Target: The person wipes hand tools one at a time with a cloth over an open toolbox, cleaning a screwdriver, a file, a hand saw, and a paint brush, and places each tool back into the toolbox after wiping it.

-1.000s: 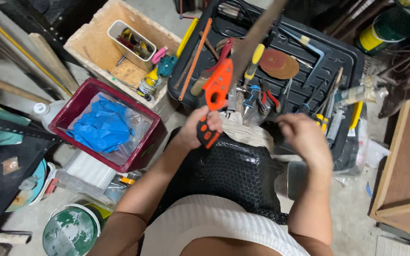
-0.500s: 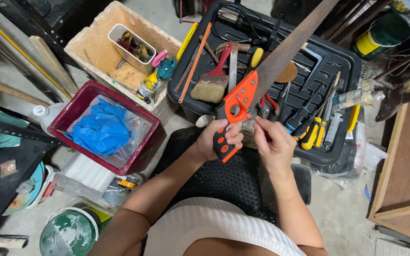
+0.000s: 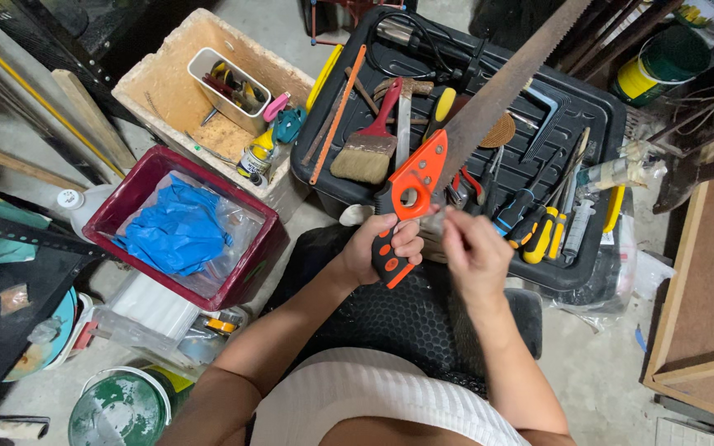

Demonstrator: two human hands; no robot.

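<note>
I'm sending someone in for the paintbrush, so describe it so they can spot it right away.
Find the black tool tray on the floor ahead of the person. The paintbrush lies at its left end, beside the saw. It alone has a red handle and a wide pale bristle head.

Hand saw (image 3: 456,136): orange-and-black handle, long grey toothed blade. Held off the ground, handle near, blade slanting up toward far right over black tool tray (image 3: 588,107).
</note>
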